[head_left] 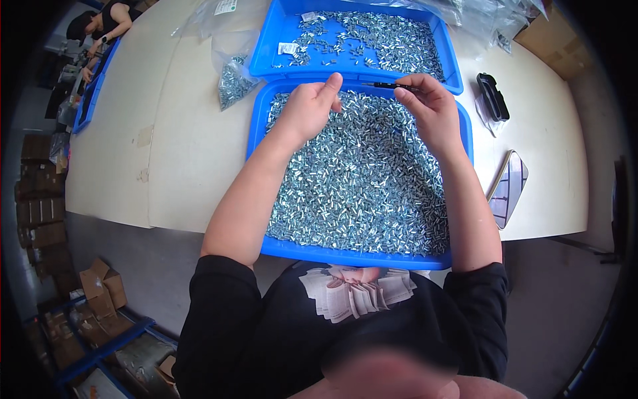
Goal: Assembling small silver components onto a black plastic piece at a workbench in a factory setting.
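A slim black tool [385, 85] is pinched between the thumb and forefinger of the right hand [428, 110], its thin tip pointed toward the left hand [309, 110]. The tool is held level, above the meeting rims of two blue trays. The left hand is held apart from it, thumb raised and fingers curled; whether anything is gripped there cannot be told.

Beneath both hands, the near tray [362, 258] is filled with pins [359, 173]: short, cylindrical, bright metal pieces, heaped at random into a coarse, glittering layer. The tray itself is smooth plastic, rectangular, with rounded corners. Beyond the hands, the far tray [286, 33] is scattered more thinly with similar pieces, and smooth blue floor is exposed on its left side.

To the left of the left hand, a limp, clear bag [234, 83] is weighted with more metal pieces. To the right of the right hand, a black, elongated, hollow case [492, 96] is seen; nearer the body, a flat, glossy slab [510, 186] with a pale edge is laid. All are supported by the smooth, cream-coloured table [186, 133].
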A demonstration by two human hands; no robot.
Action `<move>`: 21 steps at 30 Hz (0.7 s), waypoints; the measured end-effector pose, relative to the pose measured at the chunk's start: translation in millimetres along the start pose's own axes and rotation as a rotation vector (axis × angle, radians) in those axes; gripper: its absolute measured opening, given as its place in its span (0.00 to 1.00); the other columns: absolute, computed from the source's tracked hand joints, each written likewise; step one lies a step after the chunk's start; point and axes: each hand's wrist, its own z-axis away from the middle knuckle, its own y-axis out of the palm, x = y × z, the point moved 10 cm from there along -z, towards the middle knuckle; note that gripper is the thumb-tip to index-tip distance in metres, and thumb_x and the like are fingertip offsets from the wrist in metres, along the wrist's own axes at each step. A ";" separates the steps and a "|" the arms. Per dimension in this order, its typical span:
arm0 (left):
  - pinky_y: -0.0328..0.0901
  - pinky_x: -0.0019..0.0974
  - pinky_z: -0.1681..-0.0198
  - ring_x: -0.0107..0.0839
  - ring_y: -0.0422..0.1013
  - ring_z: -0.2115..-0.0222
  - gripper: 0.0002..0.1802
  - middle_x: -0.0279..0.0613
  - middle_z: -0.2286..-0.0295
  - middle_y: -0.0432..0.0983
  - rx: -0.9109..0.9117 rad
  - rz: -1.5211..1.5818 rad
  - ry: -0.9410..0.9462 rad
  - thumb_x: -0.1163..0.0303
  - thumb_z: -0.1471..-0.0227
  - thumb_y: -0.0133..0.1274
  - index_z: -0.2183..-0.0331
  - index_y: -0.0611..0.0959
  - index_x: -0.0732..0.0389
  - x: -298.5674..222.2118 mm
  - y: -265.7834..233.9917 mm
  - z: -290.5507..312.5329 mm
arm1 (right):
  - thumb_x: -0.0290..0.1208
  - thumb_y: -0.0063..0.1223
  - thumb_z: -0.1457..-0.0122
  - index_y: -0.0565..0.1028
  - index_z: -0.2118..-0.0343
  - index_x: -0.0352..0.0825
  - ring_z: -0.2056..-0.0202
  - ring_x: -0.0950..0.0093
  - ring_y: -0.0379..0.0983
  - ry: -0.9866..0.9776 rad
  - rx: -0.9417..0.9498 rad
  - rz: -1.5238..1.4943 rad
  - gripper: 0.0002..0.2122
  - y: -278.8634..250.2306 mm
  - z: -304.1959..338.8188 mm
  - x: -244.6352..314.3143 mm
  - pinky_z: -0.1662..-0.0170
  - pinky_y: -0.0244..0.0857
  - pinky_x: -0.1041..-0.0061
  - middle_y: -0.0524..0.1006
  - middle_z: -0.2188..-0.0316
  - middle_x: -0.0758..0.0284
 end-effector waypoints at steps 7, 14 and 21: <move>0.63 0.22 0.70 0.20 0.66 0.72 0.11 0.35 0.68 0.69 0.271 0.926 -0.208 0.72 0.43 0.40 0.59 0.72 0.67 6.6 31.3 5.8 | 0.27 0.56 0.48 0.74 0.67 0.31 0.70 0.82 0.70 -0.024 0.019 0.067 0.08 7.3 2.0 5.3 0.66 0.64 0.82 0.75 0.74 0.71; 0.64 0.20 0.73 0.18 0.65 0.74 0.13 0.37 0.68 0.71 0.207 0.891 -0.292 0.69 0.42 0.41 0.58 0.72 0.66 9.3 33.0 8.1 | 0.28 0.57 0.49 0.74 0.67 0.31 0.70 0.81 0.71 -0.021 0.028 0.088 0.08 11.7 3.3 2.9 0.66 0.65 0.82 0.75 0.73 0.70; 0.55 0.19 0.80 0.18 0.59 0.79 0.17 0.35 0.72 0.67 0.415 1.069 -0.317 0.65 0.41 0.37 0.56 0.70 0.66 0.7 46.0 13.9 | 0.28 0.57 0.49 0.74 0.68 0.31 0.69 0.80 0.71 -0.016 0.038 0.068 0.08 11.8 3.3 3.4 0.65 0.65 0.81 0.75 0.73 0.70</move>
